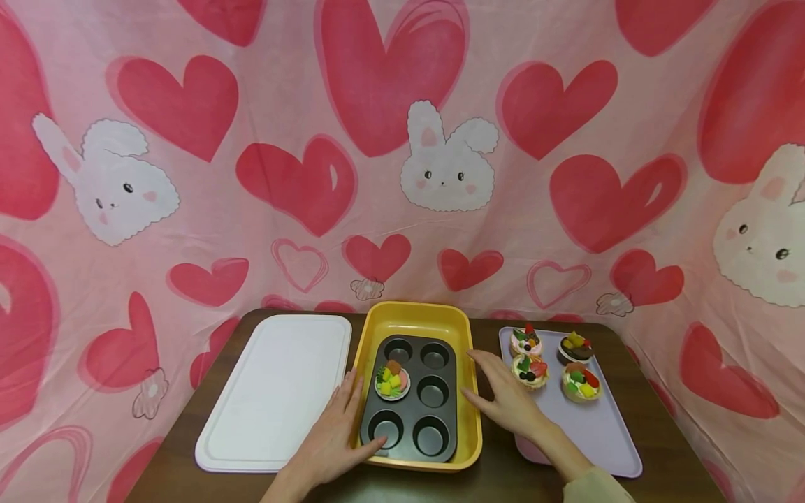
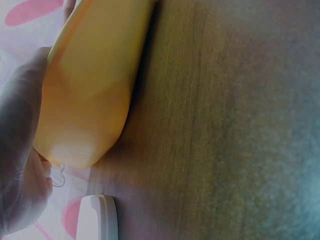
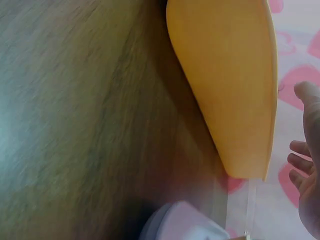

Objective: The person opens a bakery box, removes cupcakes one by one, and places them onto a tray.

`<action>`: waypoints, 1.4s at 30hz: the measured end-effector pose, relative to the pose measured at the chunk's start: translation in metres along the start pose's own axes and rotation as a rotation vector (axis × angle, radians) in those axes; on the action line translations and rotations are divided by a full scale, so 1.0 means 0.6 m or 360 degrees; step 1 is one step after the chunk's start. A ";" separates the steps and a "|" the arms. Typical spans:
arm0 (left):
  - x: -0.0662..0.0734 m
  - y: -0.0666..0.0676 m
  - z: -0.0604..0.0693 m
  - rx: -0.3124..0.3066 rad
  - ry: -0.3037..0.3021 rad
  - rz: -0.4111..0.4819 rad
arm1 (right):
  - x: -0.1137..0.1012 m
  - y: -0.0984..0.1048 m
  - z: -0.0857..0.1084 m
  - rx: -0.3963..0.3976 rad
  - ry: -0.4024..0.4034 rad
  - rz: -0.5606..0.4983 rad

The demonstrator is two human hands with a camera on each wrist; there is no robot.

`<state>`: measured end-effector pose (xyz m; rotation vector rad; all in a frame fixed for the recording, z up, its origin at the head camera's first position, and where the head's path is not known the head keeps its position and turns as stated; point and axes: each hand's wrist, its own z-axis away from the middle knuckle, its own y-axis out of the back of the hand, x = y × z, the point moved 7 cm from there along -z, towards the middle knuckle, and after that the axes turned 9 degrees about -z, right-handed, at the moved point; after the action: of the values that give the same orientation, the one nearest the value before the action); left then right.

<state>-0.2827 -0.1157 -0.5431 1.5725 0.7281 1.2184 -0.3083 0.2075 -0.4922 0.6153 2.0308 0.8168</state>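
A yellow tray (image 1: 418,318) holds a dark muffin tin (image 1: 410,412). One toy cupcake (image 1: 393,382) with yellow and green topping sits in the tin's middle left cup; the other cups are bare. My left hand (image 1: 330,436) rests at the tray's front left corner, fingers extended along the left side and thumb reaching over the front rim. Beside the tray's right side hovers my right hand (image 1: 509,398), fingers spread and holding nothing. In the right wrist view a gap shows between this hand (image 3: 311,150) and the yellow tray (image 3: 230,85).
Several toy cupcakes (image 1: 581,383) stand at the back of a purple tray (image 1: 585,436) on the right. A white board (image 1: 277,391) lies on the left of the brown table (image 1: 497,468). Behind hangs a pink curtain (image 1: 377,188) with hearts and rabbits.
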 end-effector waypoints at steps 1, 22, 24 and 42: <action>0.000 0.000 0.000 0.0002 0.0000 0.0000 | -0.005 -0.002 -0.003 -0.0003 0.0031 0.0009; -0.001 -0.002 0.001 0.0024 -0.0018 -0.0018 | -0.034 -0.084 -0.072 -0.0523 -0.0156 -0.0241; -0.001 -0.001 0.000 0.0020 -0.0013 -0.0021 | -0.039 -0.092 -0.079 -0.0558 -0.0163 -0.0275; -0.002 -0.001 0.000 0.0031 -0.0011 -0.0039 | -0.046 -0.148 -0.099 -0.0699 -0.0180 -0.0358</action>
<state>-0.2827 -0.1164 -0.5440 1.5787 0.7543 1.1906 -0.3547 0.1107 -0.5175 0.1768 1.7041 1.0237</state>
